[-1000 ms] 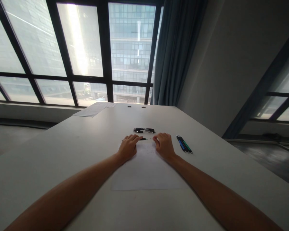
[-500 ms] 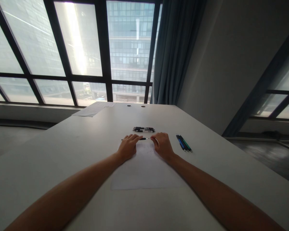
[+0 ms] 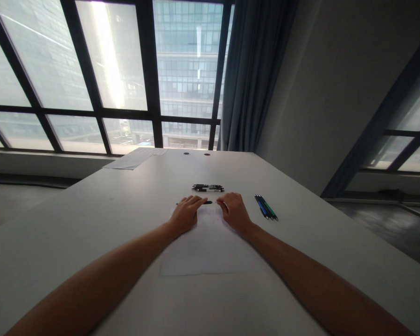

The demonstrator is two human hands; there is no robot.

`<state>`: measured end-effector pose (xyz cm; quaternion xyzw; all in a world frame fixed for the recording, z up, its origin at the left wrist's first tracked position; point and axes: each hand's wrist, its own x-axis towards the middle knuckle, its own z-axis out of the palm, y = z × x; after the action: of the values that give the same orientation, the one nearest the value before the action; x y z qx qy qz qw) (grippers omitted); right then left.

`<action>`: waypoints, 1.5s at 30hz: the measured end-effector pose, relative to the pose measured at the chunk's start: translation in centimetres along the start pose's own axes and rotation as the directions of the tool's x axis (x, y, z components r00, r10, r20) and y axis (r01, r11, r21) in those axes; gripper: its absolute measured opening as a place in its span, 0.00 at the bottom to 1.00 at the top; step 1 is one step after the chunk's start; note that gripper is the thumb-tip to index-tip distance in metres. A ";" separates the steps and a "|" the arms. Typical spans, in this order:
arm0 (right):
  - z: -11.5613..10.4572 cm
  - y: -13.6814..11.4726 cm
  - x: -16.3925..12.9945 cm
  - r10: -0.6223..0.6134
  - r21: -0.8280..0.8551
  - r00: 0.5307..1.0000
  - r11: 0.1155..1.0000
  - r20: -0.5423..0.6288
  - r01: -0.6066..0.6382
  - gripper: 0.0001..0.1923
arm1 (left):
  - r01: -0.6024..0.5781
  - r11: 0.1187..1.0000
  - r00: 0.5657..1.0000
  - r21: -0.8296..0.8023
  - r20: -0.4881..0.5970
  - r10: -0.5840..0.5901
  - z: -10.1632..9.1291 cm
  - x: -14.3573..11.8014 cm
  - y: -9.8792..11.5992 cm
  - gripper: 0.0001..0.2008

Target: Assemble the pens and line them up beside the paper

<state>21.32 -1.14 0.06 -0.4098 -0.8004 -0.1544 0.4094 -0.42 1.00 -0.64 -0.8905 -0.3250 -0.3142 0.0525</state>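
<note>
My left hand point(image 3: 187, 212) is closed around a black pen point(image 3: 207, 202), which lies crosswise with its front end pointing right. From that end juts a short, thin, pale piece point(image 3: 214, 202), too small to make out fully. The fingertips of my right hand point(image 3: 234, 209) are pinched together at this piece. Both hands rest over the far part of a white sheet of paper point(image 3: 206, 254), which has faint marks near its top.
Beyond my hands lies a row of several black pens point(image 3: 207, 188). To the right are several dark pens with blue and green parts point(image 3: 266, 207). More papers point(image 3: 131, 160) lie at the white table's point(image 3: 101, 200) far left, and two round inserts sit near its far edge.
My right fingertips have come slightly closer to the pen's front end, so less of the pale piece shows between the hands. The view has shifted a little; the other pens stay put.
</note>
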 end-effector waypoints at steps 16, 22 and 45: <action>0.0 -0.5 0.0 -0.094 0.142 0.993 0.984 -0.072 0.103 0.05 | -0.081 0.993 0.997 -0.089 -0.001 0.081 0.4 -0.1 -0.1 0.32; 0.2 -0.4 -0.2 -0.035 0.171 0.998 0.984 -0.061 0.045 0.07 | -0.091 0.991 0.996 -0.097 -0.013 0.090 0.3 -0.1 -0.1 0.32; 0.6 4.3 -1.3 0.335 -0.174 0.936 0.933 0.108 -0.313 0.06 | -0.012 0.995 1.000 -0.104 -0.004 0.012 0.5 -0.1 -0.2 0.27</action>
<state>24.80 1.23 -1.72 -0.5764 -0.7334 -0.1177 0.3407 -0.30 1.24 -1.14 -0.8934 -0.3028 -0.3317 0.0088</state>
